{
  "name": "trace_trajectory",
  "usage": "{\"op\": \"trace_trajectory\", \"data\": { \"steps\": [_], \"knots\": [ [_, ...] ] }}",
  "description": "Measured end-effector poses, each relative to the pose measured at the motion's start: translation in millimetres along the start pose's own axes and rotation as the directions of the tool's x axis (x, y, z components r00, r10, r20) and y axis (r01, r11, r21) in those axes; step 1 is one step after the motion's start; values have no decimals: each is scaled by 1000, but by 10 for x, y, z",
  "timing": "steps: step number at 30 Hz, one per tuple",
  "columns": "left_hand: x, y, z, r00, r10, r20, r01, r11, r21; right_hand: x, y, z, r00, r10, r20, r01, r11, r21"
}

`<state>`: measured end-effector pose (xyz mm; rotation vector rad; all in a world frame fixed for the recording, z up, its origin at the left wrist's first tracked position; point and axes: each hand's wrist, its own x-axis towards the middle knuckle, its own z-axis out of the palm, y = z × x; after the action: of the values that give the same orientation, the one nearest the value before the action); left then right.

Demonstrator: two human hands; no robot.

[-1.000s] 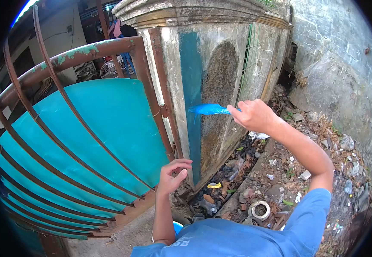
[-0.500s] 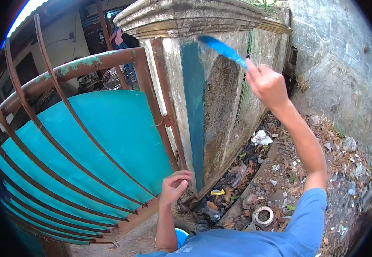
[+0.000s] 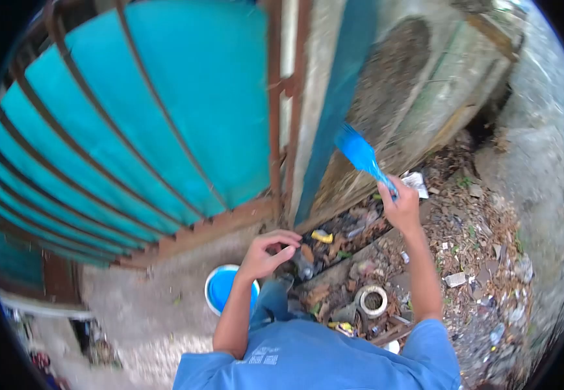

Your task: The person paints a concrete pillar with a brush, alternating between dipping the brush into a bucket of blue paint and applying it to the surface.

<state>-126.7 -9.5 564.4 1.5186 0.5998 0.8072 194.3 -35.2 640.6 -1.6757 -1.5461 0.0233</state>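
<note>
My right hand (image 3: 400,207) is closed round the handle of a blue paintbrush (image 3: 362,155), its bristles pointing up and to the left. The bristle end overlaps the edge of the dark blue painted strip (image 3: 340,97) on the concrete pillar. My left hand (image 3: 268,255) hangs with curved fingers and the thumb apart, holding nothing, low in front of the gate's foot. Just below and left of it stands a white-rimmed bucket of bright blue paint (image 3: 218,291), partly covered by my left forearm.
At left stands a gate with a turquoise sheet (image 3: 210,84) behind rusty brown bars (image 3: 87,104). A litter-filled ditch (image 3: 334,250) runs along the wall's foot. A ring-shaped pipe end (image 3: 372,301) and scattered leaf litter (image 3: 483,253) lie at right, beside a grey wall (image 3: 548,188).
My right hand has brought the brush down from the top of the painted strip to its lower part. The view has tilted downward, showing more of the paint bucket. My left hand stays empty.
</note>
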Motion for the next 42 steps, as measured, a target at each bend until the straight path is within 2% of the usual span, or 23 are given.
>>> {"op": "trace_trajectory", "data": {
  "steps": [2,4,5,7,10,12,13,15,16,17,19,21,22,23,25,27,29,31,32,34,35,37,42],
  "knots": [
    [-178,-104,51,995,-92,-37,91,995,-28,-537,274,517,941,283,183,-308,943,124],
    [-365,-310,127,988,-153,-32,152,988,-33,-1176,435,1065,858,409,309,-475,862,176],
    [-450,-469,172,985,-167,-36,167,986,-20,-1460,454,1282,745,519,419,-610,785,112],
    [-648,-658,264,971,-221,-87,215,973,-80,-1991,479,1665,669,513,537,-614,789,10],
    [-937,-875,267,950,-295,-100,278,949,-150,-2635,481,2133,592,515,620,-654,756,-3],
    [-1174,-1107,186,926,-340,-161,308,931,-195,-2825,419,2379,465,428,775,-643,765,-36],
    [-1343,-1221,193,910,-373,-183,330,916,-227,-2993,476,2499,425,432,796,-645,761,-68],
    [-1730,-1627,130,878,-436,-199,396,894,-210,-3258,597,2981,376,319,870,-423,894,-146],
    [-1949,-1852,140,830,-507,-231,428,846,-318,-3344,565,3166,299,319,899,-466,871,-155],
    [-2139,-2126,141,782,-565,-263,436,797,-417,-3499,593,3375,280,330,902,-462,869,-175],
    [-2566,-2747,104,736,-610,-294,451,765,-459,-3847,681,3849,353,230,907,-119,973,-200],
    [-2967,-3368,42,421,-871,-252,492,453,-743,-4145,775,4330,285,198,938,-139,977,-164],
    [-3193,-3713,23,298,-912,-281,503,400,-766,-4313,800,4586,264,221,939,-138,972,-190],
    [-3443,-4086,30,279,-921,-270,500,380,-779,-4497,838,4816,238,247,939,-137,966,-219],
    [-3918,-4931,47,-14,-951,-308,327,287,-900,-4746,834,5275,226,198,954,-59,980,-190],
    [-4379,-5750,-4,-98,-954,-285,247,254,-935,-5083,934,5718,289,124,949,43,989,-143],
    [-4696,-6608,-48,-224,-930,-292,182,254,-950,-5434,1135,6119,268,126,955,89,984,-154],
    [-4779,-7089,-254,-331,-918,-217,221,148,-964,-5536,1151,6429,248,129,960,99,983,-158],
    [-4790,-7307,-297,-331,-923,-197,211,131,-969,-5577,1187,6539,236,138,962,109,980,-168],
    [-4798,-7655,-353,-445,-858,-255,24,273,-962,-5663,1289,6729,194,115,974,-10,993,-115],
    [-4780,-7777,-361,-442,-863,-247,16,268,-963,-5725,1380,6817,191,117,974,-1,993,-119],
    [-4728,-7921,-384,-426,-805,-414,-101,497,-862,-5840,1576,6959,395,-87,915,-38,993,110],
    [-4589,-7862,-405,-417,-800,-431,-157,530,-833,-5948,1936,7062,444,-50,895,-33,997,72]
  ]
}}
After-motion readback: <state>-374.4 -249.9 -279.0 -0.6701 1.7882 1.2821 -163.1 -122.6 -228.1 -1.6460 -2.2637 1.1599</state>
